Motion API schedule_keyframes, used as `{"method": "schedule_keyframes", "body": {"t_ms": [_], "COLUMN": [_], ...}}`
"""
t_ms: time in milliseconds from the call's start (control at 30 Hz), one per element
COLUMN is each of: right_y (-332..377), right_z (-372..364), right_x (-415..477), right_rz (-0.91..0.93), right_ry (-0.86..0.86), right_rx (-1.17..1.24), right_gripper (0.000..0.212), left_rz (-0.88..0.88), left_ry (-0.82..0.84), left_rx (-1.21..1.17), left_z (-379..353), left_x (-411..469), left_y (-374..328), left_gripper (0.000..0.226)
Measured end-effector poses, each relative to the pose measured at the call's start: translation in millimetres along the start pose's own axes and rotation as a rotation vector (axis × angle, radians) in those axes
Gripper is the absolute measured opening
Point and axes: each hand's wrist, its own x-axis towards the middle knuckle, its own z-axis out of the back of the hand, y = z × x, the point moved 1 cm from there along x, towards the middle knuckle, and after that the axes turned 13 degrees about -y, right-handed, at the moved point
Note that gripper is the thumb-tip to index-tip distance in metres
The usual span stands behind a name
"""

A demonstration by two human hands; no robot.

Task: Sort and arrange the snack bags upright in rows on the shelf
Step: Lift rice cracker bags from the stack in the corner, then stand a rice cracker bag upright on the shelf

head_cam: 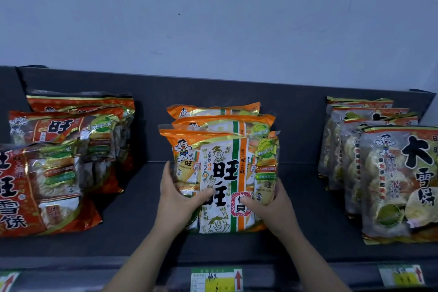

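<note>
Head cam: we clamped the front orange bag (220, 182) between left hand (176, 193) and right hand (272, 204), upright, long axis vertical, label facing us; two more orange bags (222, 123) stood behind our fingers.

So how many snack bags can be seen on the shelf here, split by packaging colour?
Red bags, left row: 3
Orange and white bags, middle row, front one held in both hands: 3
Grey clear bags, right row: 4
Total: 10 visible
</note>
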Motion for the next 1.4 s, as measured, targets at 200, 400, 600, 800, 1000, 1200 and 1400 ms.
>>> {"method": "schedule_keyframes", "body": {"t_ms": [200,400,600,800,1000,1200,1400], "right_y": [-7,-1,0,-4,13,47,82], "right_z": [12,15,10,4,2,-21,-90], "right_x": [-6,-6,-21,-35,-47,-56,-66], "right_rz": [-0.002,-0.049,-0.047,0.032,0.208,0.438,0.575], "right_ry": [0.024,0.036,-0.069,-0.225,-0.328,-0.379,-0.181], "right_rx": [-0.086,-0.09,-0.154,-0.321,-0.383,-0.418,-0.333], "right_gripper": [0.073,0.047,0.056,0.091,0.079,0.081,0.078], "left_rz": [0.023,0.04,0.039,-0.081,-0.15,-0.211,-0.228], "left_ry": [-0.011,-0.006,0.039,0.107,0.047,-0.07,-0.256], "left_rx": [0.114,0.117,0.089,0.253,0.393,0.345,0.386], "left_z": [18,16,24,33,39,71,139], "left_x": [-6,1,-6,-13,-19,-28,-26], "left_y": [23,31,32,32,24,3,-24], "left_gripper": [0.095,0.032,0.034,0.057,0.087,0.078,0.074]}}
